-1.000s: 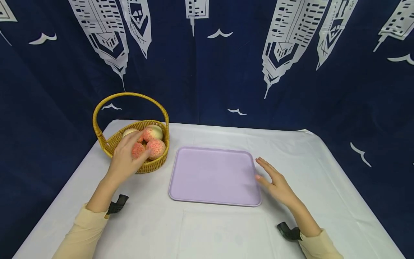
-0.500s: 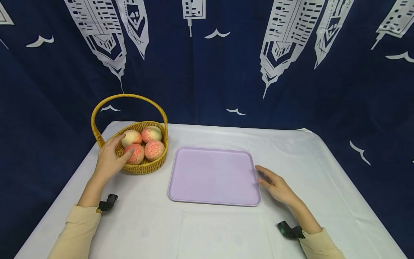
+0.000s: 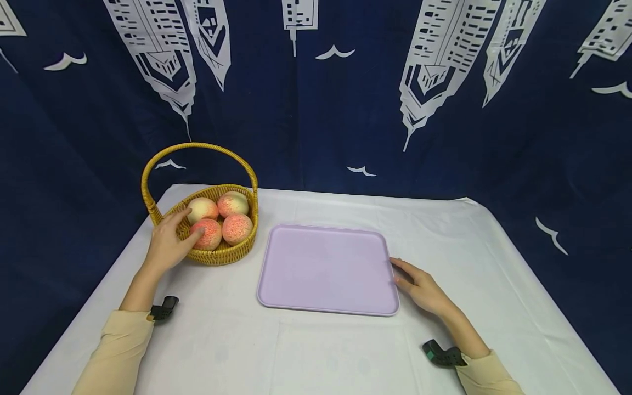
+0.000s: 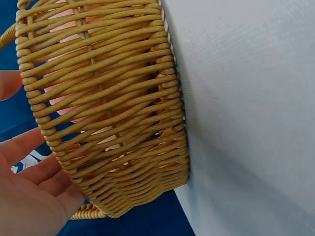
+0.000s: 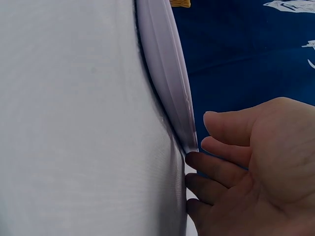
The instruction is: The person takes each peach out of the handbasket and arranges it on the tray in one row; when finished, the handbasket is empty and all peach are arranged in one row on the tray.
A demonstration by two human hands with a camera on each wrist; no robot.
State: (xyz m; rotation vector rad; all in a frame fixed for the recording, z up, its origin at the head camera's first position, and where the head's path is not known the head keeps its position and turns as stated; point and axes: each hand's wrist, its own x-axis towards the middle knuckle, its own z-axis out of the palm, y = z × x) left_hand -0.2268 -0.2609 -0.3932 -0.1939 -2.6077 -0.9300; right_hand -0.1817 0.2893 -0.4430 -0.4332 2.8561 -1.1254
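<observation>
Four peaches (image 3: 237,229) are sitting in the wicker basket (image 3: 222,256) on the white-covered tabletop's (image 3: 316,356) left side. We are holding our left hand (image 3: 168,244) at the basket's left rim, fingers parted and loosely bent; whether it is touching a peach, we cannot tell. We are holding our right hand (image 3: 425,289) relaxed, gripping nothing, fingertips at the lilac tray's (image 3: 328,269) right edge.
</observation>
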